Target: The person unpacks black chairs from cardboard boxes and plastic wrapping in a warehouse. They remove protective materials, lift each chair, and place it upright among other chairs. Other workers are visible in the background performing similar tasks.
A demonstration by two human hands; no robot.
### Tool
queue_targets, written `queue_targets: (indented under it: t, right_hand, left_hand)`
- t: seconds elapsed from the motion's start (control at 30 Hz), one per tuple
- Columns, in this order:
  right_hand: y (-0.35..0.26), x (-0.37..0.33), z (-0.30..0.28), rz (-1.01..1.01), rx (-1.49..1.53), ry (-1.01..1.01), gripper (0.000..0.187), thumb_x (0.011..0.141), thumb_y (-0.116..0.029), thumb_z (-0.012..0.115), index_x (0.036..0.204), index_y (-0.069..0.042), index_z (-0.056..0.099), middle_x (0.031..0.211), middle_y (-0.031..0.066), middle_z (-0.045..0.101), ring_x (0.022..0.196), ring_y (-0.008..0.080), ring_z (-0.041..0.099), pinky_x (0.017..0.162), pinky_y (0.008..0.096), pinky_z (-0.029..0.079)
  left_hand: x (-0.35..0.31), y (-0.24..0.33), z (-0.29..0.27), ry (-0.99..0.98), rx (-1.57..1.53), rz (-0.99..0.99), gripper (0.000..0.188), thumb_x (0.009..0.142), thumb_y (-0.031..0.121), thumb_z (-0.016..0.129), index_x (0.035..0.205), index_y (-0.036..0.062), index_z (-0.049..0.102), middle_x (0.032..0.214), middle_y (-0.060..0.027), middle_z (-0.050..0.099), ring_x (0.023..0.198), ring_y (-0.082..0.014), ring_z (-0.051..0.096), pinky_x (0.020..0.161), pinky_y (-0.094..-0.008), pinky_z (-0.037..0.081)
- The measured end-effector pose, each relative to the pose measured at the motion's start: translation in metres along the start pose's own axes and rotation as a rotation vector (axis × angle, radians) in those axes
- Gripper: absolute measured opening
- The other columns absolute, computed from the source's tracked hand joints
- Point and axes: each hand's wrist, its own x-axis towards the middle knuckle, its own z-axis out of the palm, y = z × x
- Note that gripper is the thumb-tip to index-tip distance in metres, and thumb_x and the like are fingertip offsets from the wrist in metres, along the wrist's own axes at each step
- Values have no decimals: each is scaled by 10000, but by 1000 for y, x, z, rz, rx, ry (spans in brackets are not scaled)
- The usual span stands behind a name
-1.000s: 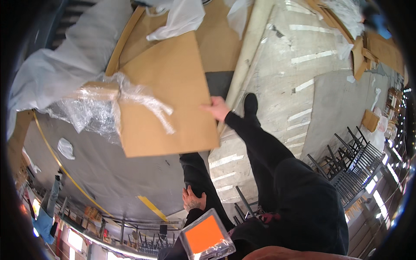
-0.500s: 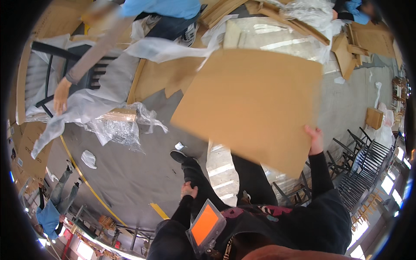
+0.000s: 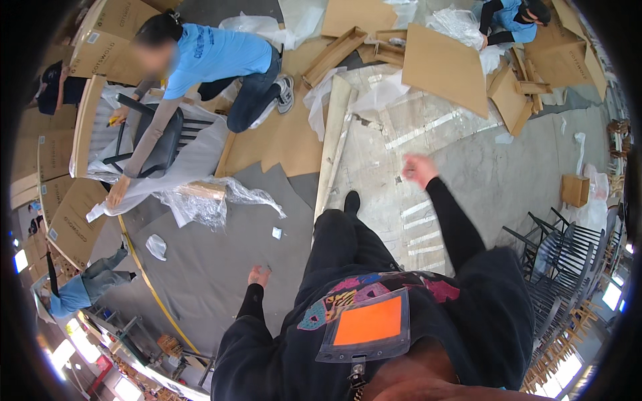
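My right hand [image 3: 420,170] is held out over the worn pale floor, its fingers loosely bent and apart, with nothing seen in them. Beyond it, a large flat cardboard sheet [image 3: 447,70] lies tilted over other packing scraps, apart from the hand. At my left side, my left hand [image 3: 259,275] hangs low above the grey floor covering [image 3: 221,260], its fingers partly spread. A small dark mark shows by its fingertips; I cannot make out what it is. A small white scrap [image 3: 277,232] lies on the covering near that hand.
At the left, a kneeling person [image 3: 217,60] works over a dark chair [image 3: 159,139] in white foam wrap. Cardboard boxes [image 3: 110,40] stand behind. Clear plastic wrap [image 3: 200,207] lies on the floor. Stacked black chairs [image 3: 568,267] stand at the right. Another person [image 3: 515,20] crouches at the far right.
The cardboard sheet has left my right hand and lies farther off, toward the far right. My left hand has moved left, away from my thigh. The kneeling person has come further into view.
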Motion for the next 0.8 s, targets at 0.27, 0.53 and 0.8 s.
queue_targets:
  t: [0.27,0.53,0.8]
  right_hand:
    - [84,-59,-24,296,-146,271,382,859,-240,616,1173,-45,521,895,89,586,704,228,632,593,379,566]
    - [62,-107,-90,168,-356,570,347,830,-229,572,1109,-22,580,782,90,607,580,185,621,454,340,530]
    - [47,-54,41,175,-443,301,291,832,-200,579,1065,-26,582,729,109,624,539,207,627,466,364,527]
  left_hand:
    - [-15,27,-16,-13,212,248,695,683,370,734,1236,28,489,1156,-217,590,1074,-353,574,897,-423,470]
    - [19,65,-76,161,-186,265,676,717,330,724,1265,25,472,1175,-225,579,1106,-333,567,914,-411,462]
    - [42,61,-134,-3,1,283,661,713,379,708,1251,45,519,1199,-214,571,1114,-296,561,938,-367,446]
